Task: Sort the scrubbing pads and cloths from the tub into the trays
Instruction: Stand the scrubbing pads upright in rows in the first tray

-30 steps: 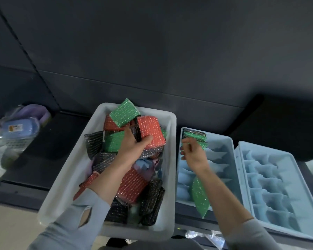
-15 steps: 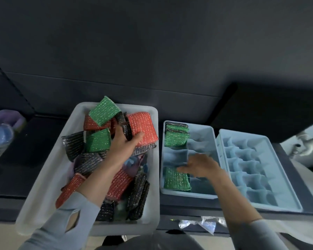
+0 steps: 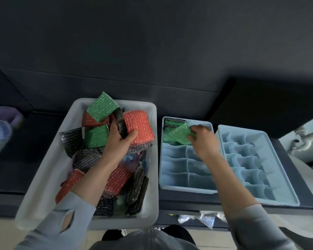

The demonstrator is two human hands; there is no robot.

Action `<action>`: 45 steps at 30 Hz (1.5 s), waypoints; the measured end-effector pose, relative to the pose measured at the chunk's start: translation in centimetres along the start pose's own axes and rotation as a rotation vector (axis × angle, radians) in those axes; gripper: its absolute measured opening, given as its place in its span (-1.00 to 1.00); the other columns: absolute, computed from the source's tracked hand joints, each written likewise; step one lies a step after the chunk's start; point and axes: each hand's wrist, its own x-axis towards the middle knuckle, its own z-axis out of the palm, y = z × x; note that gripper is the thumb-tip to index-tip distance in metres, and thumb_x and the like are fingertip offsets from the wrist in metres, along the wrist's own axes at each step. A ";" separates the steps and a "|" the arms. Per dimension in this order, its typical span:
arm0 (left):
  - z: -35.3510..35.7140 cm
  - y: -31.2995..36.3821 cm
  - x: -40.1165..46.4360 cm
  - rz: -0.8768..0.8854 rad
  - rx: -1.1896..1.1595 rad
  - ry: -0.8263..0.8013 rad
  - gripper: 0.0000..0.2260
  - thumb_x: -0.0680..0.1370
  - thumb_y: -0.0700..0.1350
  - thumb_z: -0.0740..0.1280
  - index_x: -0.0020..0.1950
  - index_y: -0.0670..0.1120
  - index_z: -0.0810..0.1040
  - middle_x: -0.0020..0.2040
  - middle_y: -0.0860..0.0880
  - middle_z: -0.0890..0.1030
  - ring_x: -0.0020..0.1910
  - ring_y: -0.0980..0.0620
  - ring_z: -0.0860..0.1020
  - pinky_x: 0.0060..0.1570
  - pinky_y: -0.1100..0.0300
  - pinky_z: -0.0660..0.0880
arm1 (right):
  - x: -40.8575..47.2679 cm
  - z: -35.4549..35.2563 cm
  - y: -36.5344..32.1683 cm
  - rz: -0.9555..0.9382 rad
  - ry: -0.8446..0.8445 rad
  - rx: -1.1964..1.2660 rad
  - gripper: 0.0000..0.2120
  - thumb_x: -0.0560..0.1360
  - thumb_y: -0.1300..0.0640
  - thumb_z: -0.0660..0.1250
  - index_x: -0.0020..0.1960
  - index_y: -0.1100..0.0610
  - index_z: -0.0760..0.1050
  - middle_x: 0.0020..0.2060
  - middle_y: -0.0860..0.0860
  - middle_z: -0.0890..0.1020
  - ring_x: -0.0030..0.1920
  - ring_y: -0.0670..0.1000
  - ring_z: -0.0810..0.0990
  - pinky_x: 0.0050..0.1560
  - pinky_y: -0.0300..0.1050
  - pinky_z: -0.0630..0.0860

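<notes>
Green pad (image 3: 181,135) pinched in R fingers (image 3: 197,129) over tray (image 3: 186,189); L fingers (image 3: 116,131) grip black pad (image 3: 121,126).

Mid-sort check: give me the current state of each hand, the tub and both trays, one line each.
Left hand: in the tub, gripping a black pad.
Right hand: pinching a green pad over the near tray's far end.
Tub: heaped with red, green and black pads.
Near tray: pads at the far end only.
Far tray: compartments bare.
</notes>
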 end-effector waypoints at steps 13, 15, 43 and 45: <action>-1.4 0.6 -1.5 0.131 -0.013 0.058 -0.47 0.51 0.09 0.39 0.41 0.17 0.25 0.48 0.09 0.28 0.39 0.07 0.26 0.42 -0.09 0.21 | 2.7 8.1 -0.7 -0.164 0.029 -0.225 -0.50 0.21 0.49 0.44 0.10 0.17 0.53 -0.07 0.13 0.59 -0.01 0.20 0.51 -0.36 -0.01 0.50; -1.5 0.3 -1.2 0.119 0.006 0.043 -0.49 0.50 0.13 0.37 0.39 0.19 0.27 0.51 0.05 0.27 0.41 0.06 0.25 0.43 -0.14 0.20 | 3.1 8.7 -0.3 -0.186 0.028 -0.159 -0.62 0.26 0.49 0.41 0.03 0.22 0.58 -0.08 0.16 0.59 -0.06 0.25 0.53 -0.35 0.01 0.51; 0.0 2.1 0.3 0.241 0.026 0.092 -0.45 0.49 -0.13 0.46 0.40 0.11 0.33 0.33 0.19 0.38 0.29 0.19 0.33 0.36 0.17 0.23 | 2.8 1.7 1.6 -0.005 0.111 0.486 -0.90 0.42 0.14 0.50 -0.07 0.08 0.67 -0.30 -0.02 0.64 -0.28 -0.12 0.56 -0.19 -0.34 0.44; -0.4 1.8 0.2 0.229 -0.001 0.113 -0.41 0.49 -0.16 0.46 0.44 0.10 0.29 0.31 0.21 0.34 0.28 0.22 0.30 0.33 0.22 0.21 | 2.7 3.6 1.7 -0.062 0.072 0.309 -0.85 0.42 0.08 0.50 -0.02 0.05 0.68 -0.24 0.06 0.66 -0.13 0.06 0.57 -0.09 -0.14 0.49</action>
